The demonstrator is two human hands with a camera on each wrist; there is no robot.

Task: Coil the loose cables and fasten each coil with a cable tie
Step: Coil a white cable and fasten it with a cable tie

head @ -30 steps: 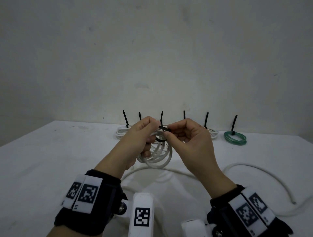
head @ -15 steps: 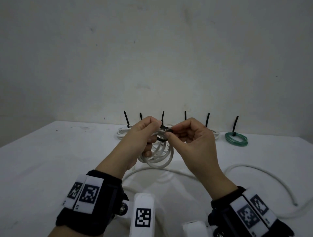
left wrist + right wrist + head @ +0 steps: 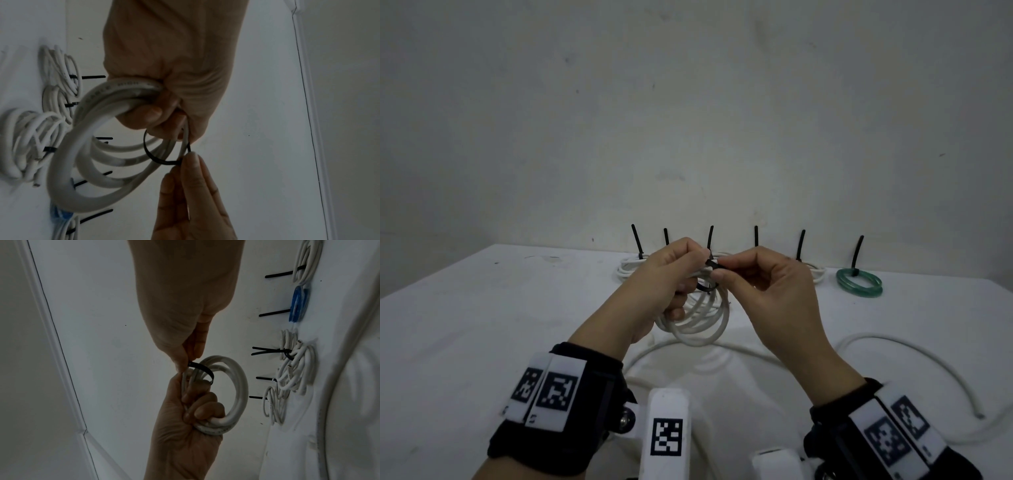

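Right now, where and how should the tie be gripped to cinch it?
Probably at the free end of the tie, where the right hand pinches it, pulling right, away from the left hand gripping the coil. The tie loops loosely round the strands there, so slack remains.

A bare test room — white-covered table against a plain scuffed wall.

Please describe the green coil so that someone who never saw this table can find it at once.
Look at the white table, along its far edge by the wall, where a row of tied coils lies. The green coil is the last on the right end. Its neighbours there look white; it alone is green, with a black tie tail sticking up.
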